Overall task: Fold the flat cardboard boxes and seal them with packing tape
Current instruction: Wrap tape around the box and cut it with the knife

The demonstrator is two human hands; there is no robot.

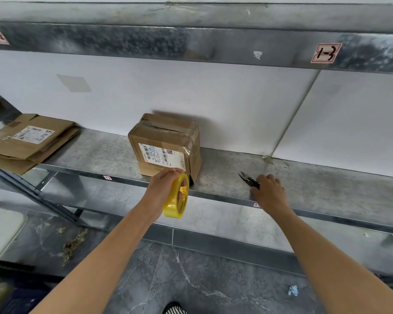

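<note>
Where the view begins nearest, a striped shoe (174, 309) is seen on the grey floor (191, 279), and both bare forearms are stretched up and away toward a metal shelf (95, 152). The tape roll (176, 201), yellow and held on edge, is gripped by the left hand (161, 185): its fingers are passed through the core and closed on the roll. To the right, well apart from it, the right hand (270, 189) is laid on the shelf with its fingers curled over the handles of a black cutter (249, 180), whose jaws point away to the left. Just beyond the left hand, touching or almost touching it, the folded box (166, 141) stands on the shelf, label to the front, its taped seam running left to right across the top. The left hand is plainly the nearer to it. Whether a strip runs from roll to box cannot be told. Farther left, well apart, the flat boxes (30, 141) are stacked. It is judged that these remain to be folded, lying on the left hand's side
</note>
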